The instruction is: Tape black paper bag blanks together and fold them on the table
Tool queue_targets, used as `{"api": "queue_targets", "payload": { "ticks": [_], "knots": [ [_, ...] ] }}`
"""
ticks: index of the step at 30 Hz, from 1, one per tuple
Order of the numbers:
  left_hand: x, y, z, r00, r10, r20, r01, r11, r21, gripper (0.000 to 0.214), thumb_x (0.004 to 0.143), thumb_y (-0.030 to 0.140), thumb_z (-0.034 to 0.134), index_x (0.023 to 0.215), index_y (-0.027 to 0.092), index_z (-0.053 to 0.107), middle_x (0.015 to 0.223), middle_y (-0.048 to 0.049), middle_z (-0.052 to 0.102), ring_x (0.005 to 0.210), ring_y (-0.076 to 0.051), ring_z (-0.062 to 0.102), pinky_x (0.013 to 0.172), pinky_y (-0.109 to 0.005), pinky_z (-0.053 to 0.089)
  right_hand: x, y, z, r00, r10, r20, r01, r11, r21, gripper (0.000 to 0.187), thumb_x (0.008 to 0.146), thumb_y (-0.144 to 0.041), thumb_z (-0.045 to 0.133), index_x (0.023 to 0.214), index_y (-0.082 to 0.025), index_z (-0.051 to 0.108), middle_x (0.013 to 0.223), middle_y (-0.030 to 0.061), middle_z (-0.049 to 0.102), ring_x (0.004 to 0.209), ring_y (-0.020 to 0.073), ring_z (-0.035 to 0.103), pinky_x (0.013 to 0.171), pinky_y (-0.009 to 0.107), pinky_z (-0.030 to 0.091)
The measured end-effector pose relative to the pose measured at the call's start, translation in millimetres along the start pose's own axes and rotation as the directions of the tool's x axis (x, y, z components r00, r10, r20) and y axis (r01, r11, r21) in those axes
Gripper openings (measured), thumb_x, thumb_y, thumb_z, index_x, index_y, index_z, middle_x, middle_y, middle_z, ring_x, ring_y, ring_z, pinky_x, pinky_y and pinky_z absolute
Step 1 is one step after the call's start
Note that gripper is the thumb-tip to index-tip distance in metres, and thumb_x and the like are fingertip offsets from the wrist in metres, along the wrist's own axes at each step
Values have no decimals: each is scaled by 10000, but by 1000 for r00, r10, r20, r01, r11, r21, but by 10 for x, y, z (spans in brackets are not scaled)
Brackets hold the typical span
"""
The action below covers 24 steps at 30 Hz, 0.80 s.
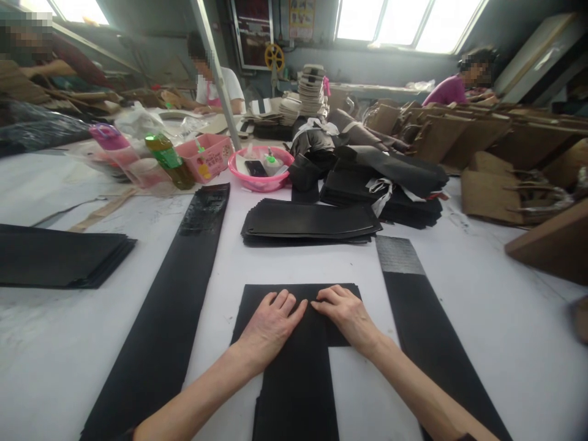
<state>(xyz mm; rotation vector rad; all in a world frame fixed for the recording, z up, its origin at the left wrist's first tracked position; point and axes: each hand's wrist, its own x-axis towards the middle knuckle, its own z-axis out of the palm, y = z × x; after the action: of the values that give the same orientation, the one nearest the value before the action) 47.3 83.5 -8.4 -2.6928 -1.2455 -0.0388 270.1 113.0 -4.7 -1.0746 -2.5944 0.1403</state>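
Black strip (296,392) at bottom middle of frame, over black sheet (342,335). Left hand (272,320), right hand (345,311) at strip's top end; cannot tell if either grip pinches. Best press flat, edges straight.

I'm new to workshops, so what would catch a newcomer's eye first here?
Probably the left hand and right hand, low in the middle, both on black sheets laid in a T shape. Beyond them, a bright pink basin stands out on the white table. Farther back, a yellow wheel shows near the wall, and brown bags crowd the right.
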Motion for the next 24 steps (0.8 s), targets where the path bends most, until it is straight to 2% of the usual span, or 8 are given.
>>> {"api": "queue_targets", "payload": {
  "ticks": [9, 19, 24],
  "knots": [
    [37, 42, -11, 1000, 0, 20, -1, 999, 48, 480, 893, 80, 433, 1356, 201, 401, 1183, -128, 522, 1167, -297, 469, 908, -437, 445, -43, 122, -5, 1000, 6, -18, -6, 1000, 22, 141, 887, -215, 617, 1002, -281, 662, 982, -16, 632, 924, 136, 557, 765, 257, 476],
    [109, 76, -65, 999, 9, 33, -10, 999, 53, 530, 866, 64, 440, 1369, 219, 384, 1112, -116, 531, 1095, -279, 491, 855, -421, 450, -89, 153, -15, 999, -6, -35, 7, 1000, 21, 122, 892, -210, 606, 979, -271, 666, 998, -3, 619, 942, 146, 550, 788, 277, 473],
    [111, 105, -86, 999, -14, 50, 11, 998, 67, 548, 859, 62, 457, 1375, 230, 380, 1106, -108, 526, 1091, -282, 481, 845, -408, 455, -144, 144, -23, 1000, -5, -28, 6, 999, 36, 212, 885, -178, 606, 1066, -281, 646, 1039, 6, 612, 983, 158, 550, 847, 301, 488]
  ]
}}
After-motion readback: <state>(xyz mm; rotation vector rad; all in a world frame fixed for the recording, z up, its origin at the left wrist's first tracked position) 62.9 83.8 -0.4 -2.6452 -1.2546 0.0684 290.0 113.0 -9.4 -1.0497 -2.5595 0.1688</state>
